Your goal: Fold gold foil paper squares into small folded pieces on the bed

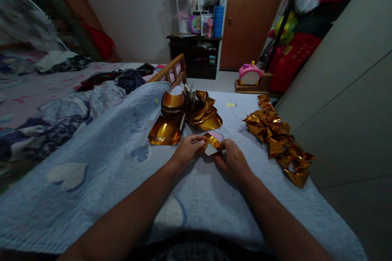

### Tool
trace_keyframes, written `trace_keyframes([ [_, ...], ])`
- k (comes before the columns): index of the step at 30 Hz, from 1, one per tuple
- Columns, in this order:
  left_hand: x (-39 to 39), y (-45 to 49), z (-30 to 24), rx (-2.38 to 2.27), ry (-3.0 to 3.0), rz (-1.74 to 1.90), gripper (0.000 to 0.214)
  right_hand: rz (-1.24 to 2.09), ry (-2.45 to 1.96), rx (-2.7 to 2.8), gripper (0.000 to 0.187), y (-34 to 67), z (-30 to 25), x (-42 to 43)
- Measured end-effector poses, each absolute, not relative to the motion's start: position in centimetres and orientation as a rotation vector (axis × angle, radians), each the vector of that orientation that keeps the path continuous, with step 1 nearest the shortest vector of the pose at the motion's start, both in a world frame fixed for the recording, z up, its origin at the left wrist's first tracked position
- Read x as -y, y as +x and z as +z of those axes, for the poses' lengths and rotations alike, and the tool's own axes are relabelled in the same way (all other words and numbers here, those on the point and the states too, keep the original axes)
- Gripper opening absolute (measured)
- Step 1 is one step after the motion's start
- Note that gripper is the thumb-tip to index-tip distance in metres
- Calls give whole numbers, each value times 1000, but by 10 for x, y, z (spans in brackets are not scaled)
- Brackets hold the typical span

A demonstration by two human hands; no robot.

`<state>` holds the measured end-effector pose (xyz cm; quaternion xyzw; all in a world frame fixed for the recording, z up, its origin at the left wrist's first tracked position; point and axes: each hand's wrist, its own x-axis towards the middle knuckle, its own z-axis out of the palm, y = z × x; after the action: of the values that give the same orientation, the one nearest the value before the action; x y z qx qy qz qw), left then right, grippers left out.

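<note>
Between my two hands is a small sheet of gold foil paper [212,142], partly folded, with a pale underside facing me. My left hand [189,149] pinches its left edge with thumb and fingers. On the opposite side my right hand [232,157] grips the right edge. Just beyond them lies a fanned stack of gold foil paper sheets [168,129], some curled up and showing pale backs. Off to the right, a row of folded gold foil pieces [275,138] runs along the cloth's edge.
A light blue quilt [134,195] with heart shapes covers the surface under my hands. Rumpled clothes [131,79] and bedding lie at the left. A wooden rail [171,71] stands behind the stack. A pale cabinet [346,89] borders the right side, and a pink toy [250,75] sits beyond.
</note>
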<state>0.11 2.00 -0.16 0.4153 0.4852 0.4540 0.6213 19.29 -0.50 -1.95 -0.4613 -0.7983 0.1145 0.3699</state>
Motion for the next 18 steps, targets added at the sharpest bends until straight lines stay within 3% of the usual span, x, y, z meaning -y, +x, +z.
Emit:
trace_keyframes([
  [11, -13, 1, -2, -1101, 914, 989, 27, 354, -1239, 1900, 22, 196, -19, 4],
  [18, -12, -5, -2, -1191, 1565, 1032, 18, 344, -1214, 2068, 16, 198, -15, 1],
])
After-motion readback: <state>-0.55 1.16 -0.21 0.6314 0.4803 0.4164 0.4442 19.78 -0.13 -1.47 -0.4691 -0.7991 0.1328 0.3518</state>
